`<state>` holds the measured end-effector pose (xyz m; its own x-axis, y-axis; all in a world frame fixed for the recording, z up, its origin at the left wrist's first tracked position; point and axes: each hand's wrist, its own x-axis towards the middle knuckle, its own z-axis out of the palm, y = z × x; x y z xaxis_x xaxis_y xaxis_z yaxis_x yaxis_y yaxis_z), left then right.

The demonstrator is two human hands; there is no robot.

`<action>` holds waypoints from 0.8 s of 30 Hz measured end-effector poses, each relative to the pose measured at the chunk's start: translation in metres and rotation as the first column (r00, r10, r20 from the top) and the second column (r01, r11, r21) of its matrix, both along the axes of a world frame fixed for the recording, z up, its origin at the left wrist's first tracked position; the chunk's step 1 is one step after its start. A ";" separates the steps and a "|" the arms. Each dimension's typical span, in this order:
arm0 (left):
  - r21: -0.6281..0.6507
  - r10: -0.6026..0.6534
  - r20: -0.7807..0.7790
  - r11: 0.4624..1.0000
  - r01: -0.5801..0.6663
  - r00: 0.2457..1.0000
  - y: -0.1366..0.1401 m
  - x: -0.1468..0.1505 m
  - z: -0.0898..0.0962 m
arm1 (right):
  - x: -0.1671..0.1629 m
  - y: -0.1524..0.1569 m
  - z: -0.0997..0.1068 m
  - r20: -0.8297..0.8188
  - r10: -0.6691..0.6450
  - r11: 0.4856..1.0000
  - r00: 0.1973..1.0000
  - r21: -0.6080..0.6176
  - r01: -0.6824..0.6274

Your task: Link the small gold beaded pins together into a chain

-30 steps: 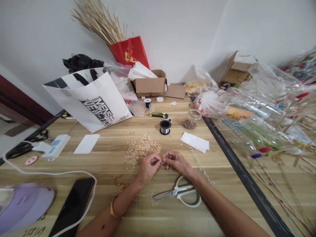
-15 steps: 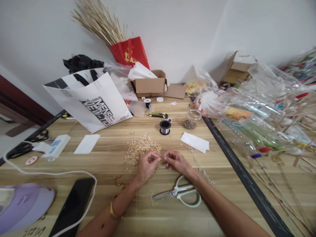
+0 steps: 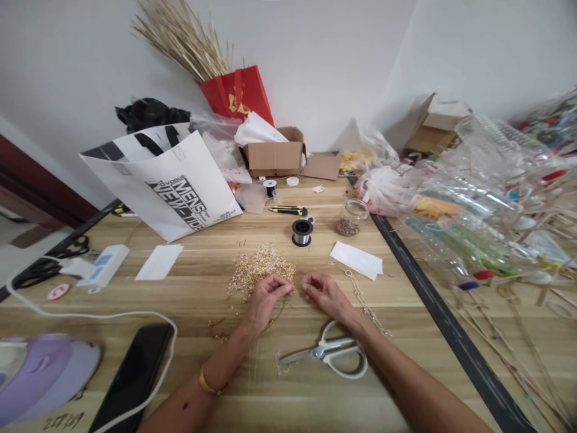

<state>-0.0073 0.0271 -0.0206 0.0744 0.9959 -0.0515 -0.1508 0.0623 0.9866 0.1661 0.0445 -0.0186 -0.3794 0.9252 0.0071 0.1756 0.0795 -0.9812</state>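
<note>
Right hand parted from left hand. Left fingers pinch gold strand; right curled, grip unclear. Slack pinch could drop strand into bead pile beside left fingers.

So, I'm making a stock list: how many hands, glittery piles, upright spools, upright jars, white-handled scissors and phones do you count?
Hands: 2 (left hand, right hand)
Glittery pile: 1
Upright spools: 2 (near spool, far spool)
Upright jar: 1
White-handled scissors: 1
Phone: 1
Total: 8
</note>
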 end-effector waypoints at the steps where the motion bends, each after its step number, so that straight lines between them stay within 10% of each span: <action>1: -0.014 -0.005 -0.007 1.000 0.005 1.000 0.000 0.000 0.001 | 0.000 -0.001 0.001 0.049 -0.017 0.998 0.999 0.065 0.013; 9: -0.030 -0.070 -0.088 0.997 0.067 0.994 0.000 0.000 0.009 | -0.004 -0.012 0.004 0.373 -0.154 0.809 0.915 0.579 -0.100; 16: -0.042 -0.119 -0.038 0.992 0.117 0.992 0.000 0.001 0.005 | -0.007 -0.022 0.009 0.593 -0.210 0.561 0.777 0.725 -0.401; 24: -0.011 -0.181 -0.116 0.983 0.181 0.977 -0.001 0.000 0.006 | -0.007 -0.018 0.007 0.598 -0.128 0.589 0.792 0.688 -0.424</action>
<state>-0.0070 0.0263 -0.0146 0.2474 0.9664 -0.0706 -0.0219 0.0784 0.9967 0.1595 0.0261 -0.0112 -0.6958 0.5878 0.4127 0.5369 0.8074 -0.2446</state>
